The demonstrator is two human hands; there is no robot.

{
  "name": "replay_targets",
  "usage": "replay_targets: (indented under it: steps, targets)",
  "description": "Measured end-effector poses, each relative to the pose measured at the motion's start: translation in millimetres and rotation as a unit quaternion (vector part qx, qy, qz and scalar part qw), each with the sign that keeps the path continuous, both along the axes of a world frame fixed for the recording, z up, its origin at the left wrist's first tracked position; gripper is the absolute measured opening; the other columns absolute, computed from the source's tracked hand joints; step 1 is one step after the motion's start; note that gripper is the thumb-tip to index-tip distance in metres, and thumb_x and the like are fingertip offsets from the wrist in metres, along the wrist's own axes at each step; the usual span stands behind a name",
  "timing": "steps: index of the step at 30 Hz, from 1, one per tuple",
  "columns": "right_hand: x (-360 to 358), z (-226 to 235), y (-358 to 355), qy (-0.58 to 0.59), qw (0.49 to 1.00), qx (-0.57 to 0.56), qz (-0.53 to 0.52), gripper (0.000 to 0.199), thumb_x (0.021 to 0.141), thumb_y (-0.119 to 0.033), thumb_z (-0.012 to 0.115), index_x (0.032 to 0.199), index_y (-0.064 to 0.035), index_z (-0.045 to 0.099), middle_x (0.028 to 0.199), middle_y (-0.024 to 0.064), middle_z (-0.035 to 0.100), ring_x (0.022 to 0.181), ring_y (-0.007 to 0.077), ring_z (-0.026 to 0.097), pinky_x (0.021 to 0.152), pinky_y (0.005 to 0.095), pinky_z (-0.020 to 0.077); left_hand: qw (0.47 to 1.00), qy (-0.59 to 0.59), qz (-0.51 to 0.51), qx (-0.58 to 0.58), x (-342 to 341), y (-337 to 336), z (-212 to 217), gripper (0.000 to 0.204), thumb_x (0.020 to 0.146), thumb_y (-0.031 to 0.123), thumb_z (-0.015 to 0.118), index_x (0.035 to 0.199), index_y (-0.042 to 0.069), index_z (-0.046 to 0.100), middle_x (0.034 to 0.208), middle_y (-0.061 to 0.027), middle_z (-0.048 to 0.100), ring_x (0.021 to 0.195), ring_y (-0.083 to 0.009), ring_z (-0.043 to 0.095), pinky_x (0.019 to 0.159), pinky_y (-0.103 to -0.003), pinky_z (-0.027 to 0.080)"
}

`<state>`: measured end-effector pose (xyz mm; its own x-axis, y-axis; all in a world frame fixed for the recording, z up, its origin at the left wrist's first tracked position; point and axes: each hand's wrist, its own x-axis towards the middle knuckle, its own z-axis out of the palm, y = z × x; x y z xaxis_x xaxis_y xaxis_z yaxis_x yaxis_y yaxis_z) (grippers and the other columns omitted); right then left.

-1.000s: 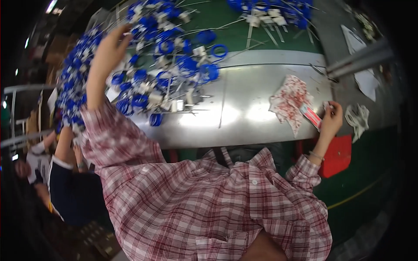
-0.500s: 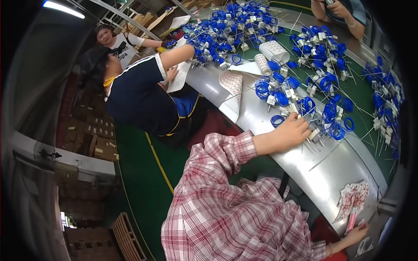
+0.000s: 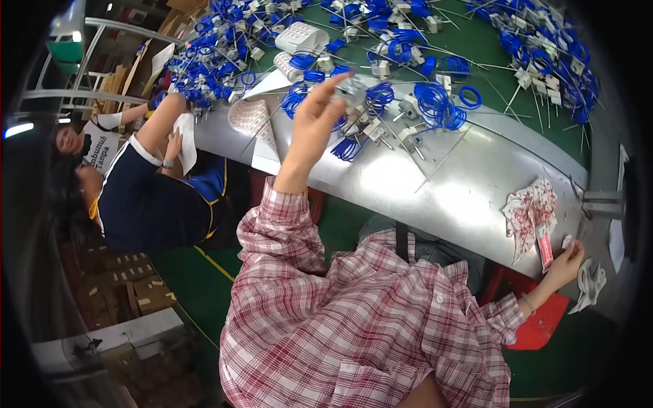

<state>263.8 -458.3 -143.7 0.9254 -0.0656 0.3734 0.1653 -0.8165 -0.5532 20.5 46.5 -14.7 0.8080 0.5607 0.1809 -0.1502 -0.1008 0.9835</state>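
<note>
Plainly, a pale block (image 3: 352,91) sits between fingertips of the left grip (image 3: 315,124).

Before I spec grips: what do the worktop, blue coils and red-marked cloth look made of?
Worktop: metal, possibly stainless steel; smooth grey with bright glare.
Blue coils: probably plastic tubing or coated wire; uniform blue, holding round loops.
Red-marked cloth: likely fabric, weave unclear; matte, creased, irregular-edged.

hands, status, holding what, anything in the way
Left hand: pinching blurred pale part. Right hand: small white piece at fingertips, beside red-and-white packet. Blue coils crowd close to left hand.
</note>
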Motion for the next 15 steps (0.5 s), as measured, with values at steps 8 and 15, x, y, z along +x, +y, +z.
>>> replay_targets:
  steps: [8,15]
  targets:
    - [-5,21,0,-0.014,0.991,-0.133,0.012,0.026,0.089,-0.02,0.056,0.107,-0.002,0.06,0.102,0.0134,0.062,0.089,0.0226,0.061,0.076,0.0284,0.0478,0.996,-0.059,0.001,-0.063,6,-8,12,0.046,0.092,0.025,0.053,0.128,-0.001,0.042,0.103,-0.005,0.057,0.092,-0.0119,0.057,0.08,-0.031,0.05]
    - [-74,129,165,-0.121,0.946,0.25,0.167,0.017,0.09,-0.003,0.052,0.104,0.0043,0.058,0.102,0.0089,0.061,0.094,0.0154,0.057,0.086,0.0262,0.0443,0.983,-0.142,0.019,0.118,23,3,44,0.038,0.092,0.021,0.052,0.122,-0.002,0.047,0.104,-0.0113,0.06,0.09,-0.0207,0.062,0.079,-0.032,0.052]
